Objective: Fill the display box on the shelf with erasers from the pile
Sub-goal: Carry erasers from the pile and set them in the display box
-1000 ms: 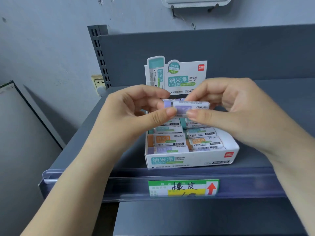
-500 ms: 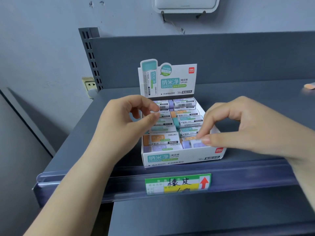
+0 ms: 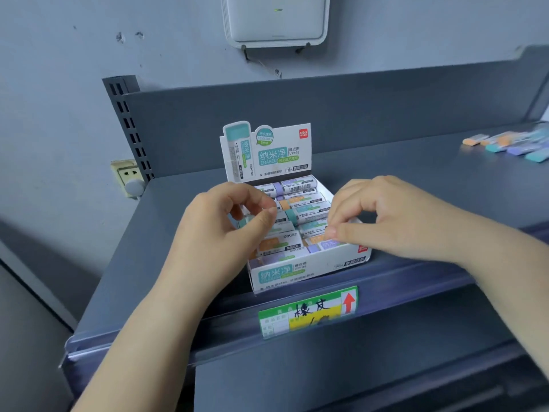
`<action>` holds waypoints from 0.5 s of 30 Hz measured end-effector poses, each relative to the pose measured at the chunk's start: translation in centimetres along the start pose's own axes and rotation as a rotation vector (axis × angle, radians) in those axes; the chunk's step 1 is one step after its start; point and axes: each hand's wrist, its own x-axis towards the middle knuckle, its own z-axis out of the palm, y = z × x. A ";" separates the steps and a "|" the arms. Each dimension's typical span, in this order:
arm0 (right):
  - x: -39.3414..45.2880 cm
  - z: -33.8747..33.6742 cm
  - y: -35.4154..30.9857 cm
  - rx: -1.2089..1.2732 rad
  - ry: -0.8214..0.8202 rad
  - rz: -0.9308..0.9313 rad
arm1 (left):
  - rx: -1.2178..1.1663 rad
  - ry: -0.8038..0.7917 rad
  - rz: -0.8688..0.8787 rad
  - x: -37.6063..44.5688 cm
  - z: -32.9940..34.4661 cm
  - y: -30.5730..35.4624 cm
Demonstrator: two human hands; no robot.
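The white display box (image 3: 309,270) stands at the shelf's front edge, its printed lid flap upright behind it. Rows of sleeved erasers (image 3: 300,185) in purple, orange and teal fill it. My left hand (image 3: 219,230) hovers over the box's left side with fingers curled and thumb near the index tip, nothing in it. My right hand (image 3: 398,221) is over the front right corner, thumb and index tips touching the erasers there without lifting any. The loose pile of erasers (image 3: 505,144) lies far right on the shelf.
The grey shelf (image 3: 416,173) has a back panel and a slotted upright post (image 3: 127,126) on the left. A green and yellow price label (image 3: 309,312) sits on the front rail. A wall socket (image 3: 127,176) is left, a white device (image 3: 276,19) above.
A second ago both hands held a purple eraser above the box. It now lies in the back row, and both hands have dropped empty to the box's sides.
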 end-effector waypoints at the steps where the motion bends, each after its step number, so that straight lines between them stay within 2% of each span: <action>1: 0.0 0.0 0.0 -0.005 0.003 0.000 | 0.002 0.001 0.003 0.0 0.0 0.0; 4: -0.3 -0.3 0.0 -0.003 0.003 0.001 | 0.052 0.000 0.018 0.0 0.2 0.6; 7: -0.6 -1.3 0.3 -0.023 0.048 -0.042 | 0.222 -0.019 0.096 0.4 0.9 2.1; 11: -1.6 -3.3 1.8 -0.095 0.196 -0.065 | 0.481 -0.015 0.243 1.3 2.6 4.9; 15: -3.7 -6.1 4.3 -0.210 0.326 -0.014 | 0.613 0.001 0.342 1.9 6.2 8.3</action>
